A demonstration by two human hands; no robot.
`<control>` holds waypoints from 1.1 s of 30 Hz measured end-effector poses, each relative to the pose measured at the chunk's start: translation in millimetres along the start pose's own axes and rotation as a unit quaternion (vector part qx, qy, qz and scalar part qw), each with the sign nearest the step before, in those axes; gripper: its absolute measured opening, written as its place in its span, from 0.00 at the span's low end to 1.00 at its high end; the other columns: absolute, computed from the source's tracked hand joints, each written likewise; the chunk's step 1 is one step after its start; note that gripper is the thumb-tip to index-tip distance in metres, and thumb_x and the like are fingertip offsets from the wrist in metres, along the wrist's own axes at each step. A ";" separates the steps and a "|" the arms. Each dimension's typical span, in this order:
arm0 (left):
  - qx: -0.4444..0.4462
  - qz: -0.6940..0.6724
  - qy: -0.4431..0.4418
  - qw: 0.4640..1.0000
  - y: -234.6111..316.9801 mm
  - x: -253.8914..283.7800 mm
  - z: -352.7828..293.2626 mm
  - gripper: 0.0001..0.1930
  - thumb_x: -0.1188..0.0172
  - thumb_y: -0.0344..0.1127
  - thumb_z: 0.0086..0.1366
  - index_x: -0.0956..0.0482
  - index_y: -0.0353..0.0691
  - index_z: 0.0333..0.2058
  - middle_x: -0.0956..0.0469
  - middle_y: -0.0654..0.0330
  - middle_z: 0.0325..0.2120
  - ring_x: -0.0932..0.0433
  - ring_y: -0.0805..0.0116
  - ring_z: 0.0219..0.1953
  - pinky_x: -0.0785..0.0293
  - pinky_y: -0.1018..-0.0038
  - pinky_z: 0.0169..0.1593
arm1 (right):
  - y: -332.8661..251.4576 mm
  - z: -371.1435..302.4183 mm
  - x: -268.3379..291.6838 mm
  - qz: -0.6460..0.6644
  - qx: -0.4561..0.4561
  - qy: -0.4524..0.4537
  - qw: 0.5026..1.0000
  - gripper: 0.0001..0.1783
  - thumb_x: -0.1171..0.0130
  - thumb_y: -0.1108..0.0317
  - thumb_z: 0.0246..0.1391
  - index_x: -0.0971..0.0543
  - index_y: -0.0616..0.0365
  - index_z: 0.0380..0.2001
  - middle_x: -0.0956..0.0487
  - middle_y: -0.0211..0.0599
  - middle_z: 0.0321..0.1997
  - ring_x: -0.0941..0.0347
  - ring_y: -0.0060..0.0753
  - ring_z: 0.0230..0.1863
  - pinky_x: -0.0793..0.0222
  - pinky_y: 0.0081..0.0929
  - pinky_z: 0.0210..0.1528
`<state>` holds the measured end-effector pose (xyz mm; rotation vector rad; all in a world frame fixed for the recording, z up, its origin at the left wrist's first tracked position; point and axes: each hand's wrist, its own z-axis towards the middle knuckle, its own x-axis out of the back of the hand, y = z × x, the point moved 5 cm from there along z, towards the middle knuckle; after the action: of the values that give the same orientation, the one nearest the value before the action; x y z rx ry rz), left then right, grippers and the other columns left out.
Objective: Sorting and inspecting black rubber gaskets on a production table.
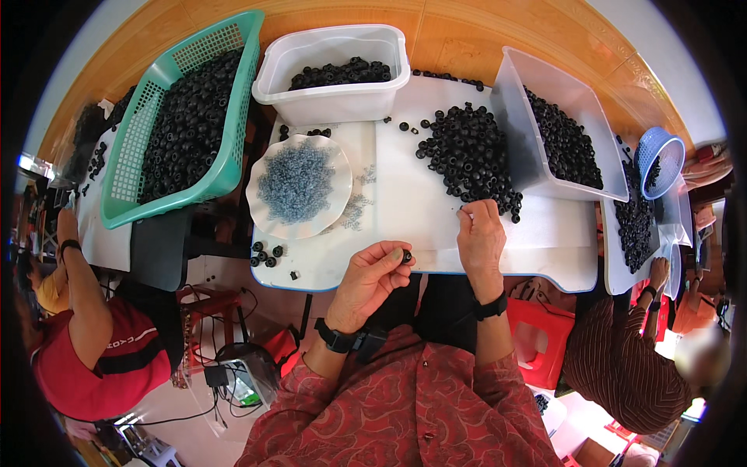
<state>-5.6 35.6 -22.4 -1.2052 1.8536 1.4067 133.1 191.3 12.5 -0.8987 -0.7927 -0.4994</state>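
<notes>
My left hand [369,279] is above the near edge of the white table, thumb and fingers pinched on a small black ring-shaped part [407,256]. To its right, my right hand [482,240] is closed at the near side of a heap of black round parts [469,148]. Its fingertips are pressed together, and what they hold, if anything, is too small to make out. Left of the heap, a white scalloped plate [261,215] bears a mound of small clear bluish pieces [294,185]. Several black parts [267,255] lie at the table's near left corner.
A green basket [241,117], a white tub [334,107] and a clear bin [537,184] hold black parts. A blue basket [650,144] is at far right. Co-workers sit on both sides, one in a red shirt [101,358], one in a striped top [622,373]. A red stool [537,342] stands below.
</notes>
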 end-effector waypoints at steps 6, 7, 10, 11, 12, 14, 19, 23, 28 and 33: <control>-0.003 0.004 -0.007 1.000 -0.4 -1.3 0.9 0.11 0.44 0.31 0.70 0.22 0.32 0.47 0.20 0.56 0.35 0.22 0.74 0.32 0.21 0.79 0.35 | -1.4 -0.8 -0.4 -0.037 -0.031 -0.002 0.999 0.04 0.42 0.74 0.55 0.24 0.57 0.35 0.26 0.43 0.39 0.25 0.53 0.36 0.29 0.44 0.33; -0.008 -0.001 -0.012 1.000 0.0 -1.2 0.8 0.11 0.44 0.30 0.70 0.22 0.32 0.47 0.19 0.56 0.35 0.20 0.75 0.32 0.20 0.79 0.36 | -4.2 -2.2 0.8 -0.032 -0.028 0.007 0.999 0.06 0.42 0.75 0.55 0.23 0.58 0.37 0.26 0.44 0.37 0.25 0.50 0.35 0.29 0.41 0.33; -0.016 -0.005 -0.018 1.000 1.7 -2.3 -0.4 0.11 0.44 0.30 0.70 0.22 0.31 0.47 0.18 0.57 0.35 0.19 0.75 0.32 0.18 0.79 0.36 | -6.2 -9.4 3.7 0.027 -0.005 0.008 1.000 0.10 0.43 0.78 0.56 0.21 0.60 0.41 0.26 0.42 0.35 0.26 0.40 0.33 0.29 0.33 0.33; -0.018 -0.005 -0.019 1.000 2.5 -3.4 -0.7 0.11 0.44 0.30 0.70 0.22 0.32 0.47 0.18 0.57 0.35 0.19 0.76 0.32 0.18 0.79 0.36 | -7.9 -12.5 4.9 0.080 0.013 0.001 0.997 0.12 0.43 0.78 0.57 0.21 0.60 0.44 0.26 0.40 0.35 0.26 0.34 0.31 0.30 0.28 0.33; -0.018 -0.004 -0.018 1.000 2.8 -4.2 -0.5 0.11 0.44 0.30 0.70 0.22 0.32 0.47 0.18 0.57 0.35 0.19 0.76 0.32 0.18 0.79 0.36 | -8.7 -16.1 6.3 0.081 0.013 0.001 0.997 0.12 0.43 0.78 0.57 0.21 0.60 0.44 0.26 0.40 0.35 0.26 0.34 0.31 0.30 0.28 0.33; -0.015 0.001 -0.014 1.000 2.6 -5.9 1.1 0.11 0.44 0.30 0.71 0.22 0.32 0.47 0.18 0.57 0.35 0.19 0.76 0.32 0.19 0.79 0.37 | -8.5 -22.4 4.8 0.248 -0.051 -0.060 0.966 0.10 0.43 0.78 0.59 0.20 0.62 0.44 0.23 0.34 0.34 0.29 0.22 0.29 0.32 0.19 0.31; -0.024 0.005 0.001 1.000 4.8 -11.4 2.3 0.11 0.45 0.30 0.71 0.22 0.32 0.47 0.20 0.57 0.36 0.22 0.75 0.34 0.22 0.79 0.38 | -23.2 -31.9 6.2 0.479 -0.200 -0.133 0.845 0.08 0.40 0.74 0.60 0.20 0.63 0.42 0.20 0.31 0.33 0.27 0.17 0.28 0.31 0.17 0.30; -0.035 0.002 0.003 0.999 6.7 -19.1 6.0 0.11 0.45 0.30 0.71 0.22 0.31 0.47 0.20 0.57 0.35 0.22 0.75 0.33 0.22 0.79 0.38 | -33.9 -34.6 11.0 0.551 -0.222 -0.153 0.790 0.08 0.39 0.74 0.60 0.20 0.63 0.42 0.19 0.29 0.32 0.27 0.15 0.28 0.32 0.14 0.30; -0.048 0.002 -0.013 0.999 4.2 -21.2 8.8 0.11 0.44 0.30 0.70 0.22 0.32 0.48 0.19 0.58 0.35 0.20 0.75 0.34 0.20 0.78 0.39 | -37.7 -43.0 6.3 0.551 -0.209 -0.158 0.793 0.08 0.38 0.73 0.59 0.19 0.62 0.41 0.19 0.29 0.31 0.27 0.15 0.28 0.32 0.14 0.30; -0.052 0.003 -0.043 0.998 1.0 -23.4 9.9 0.12 0.44 0.31 0.70 0.21 0.32 0.48 0.18 0.59 0.36 0.18 0.75 0.34 0.18 0.78 0.39 | -43.0 -44.0 6.2 0.550 -0.207 -0.160 0.793 0.07 0.37 0.73 0.59 0.19 0.62 0.41 0.19 0.29 0.31 0.27 0.14 0.28 0.32 0.13 0.31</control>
<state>3.5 52.9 -6.1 -1.1714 1.7461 1.5508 125.1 130.7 22.0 -1.6985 -0.3267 0.5631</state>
